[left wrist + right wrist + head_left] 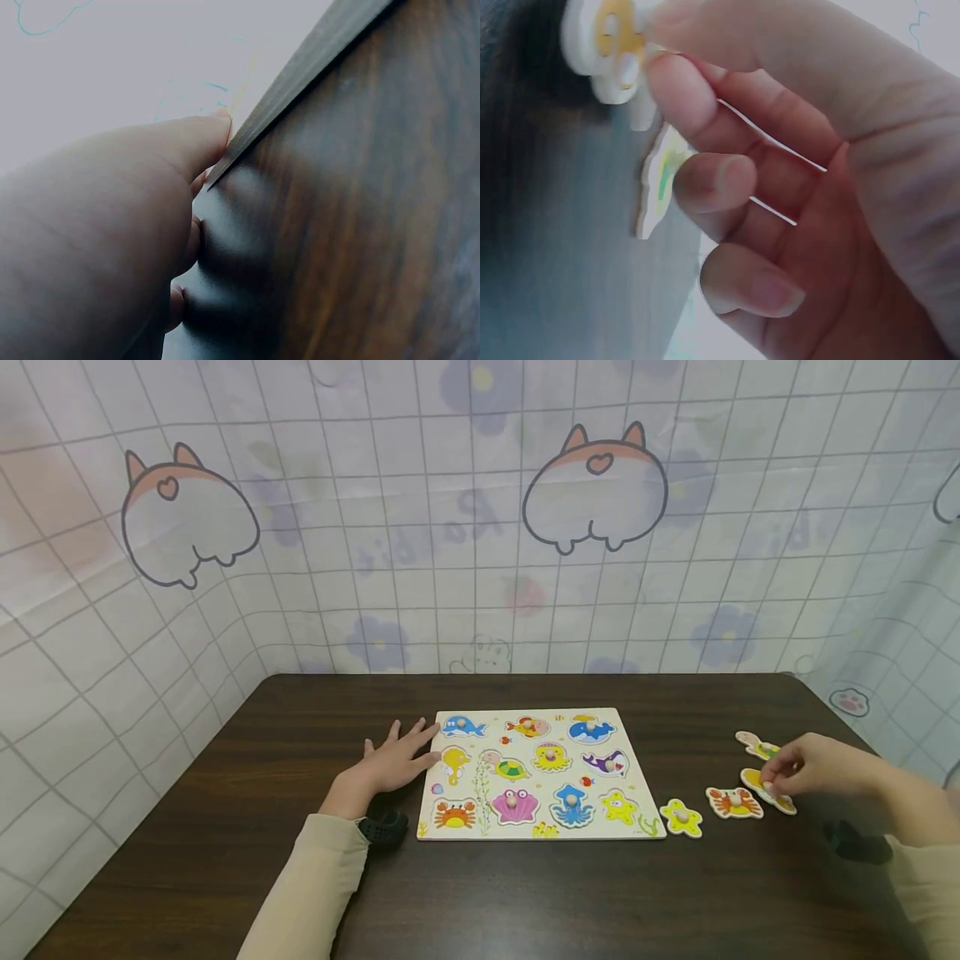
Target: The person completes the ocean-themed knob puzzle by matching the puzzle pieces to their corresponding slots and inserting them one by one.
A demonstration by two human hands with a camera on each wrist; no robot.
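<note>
My right hand (806, 766) pinches a yellow seahorse puzzle piece (783, 803) between thumb and forefinger, with the other fingers loosely curled. In the right wrist view the seahorse piece (611, 37) shows at the fingertips, its edge pale. Just beyond it lies a turtle piece (763, 748), and on the near side a crab piece (735, 803). My left hand (390, 762) rests with fingers spread at the left edge of the wooden peg puzzle board (540, 833). In the left wrist view its thumb (202, 139) lies right at the board's edge.
A yellow starfish piece (682, 818) lies by the board's lower right corner. Several knobbed sea animals, such as a pink shell (516, 808) and a blue squid (572, 810), sit in the board. A patterned cloth (420, 568) hangs behind the dark table (525, 902).
</note>
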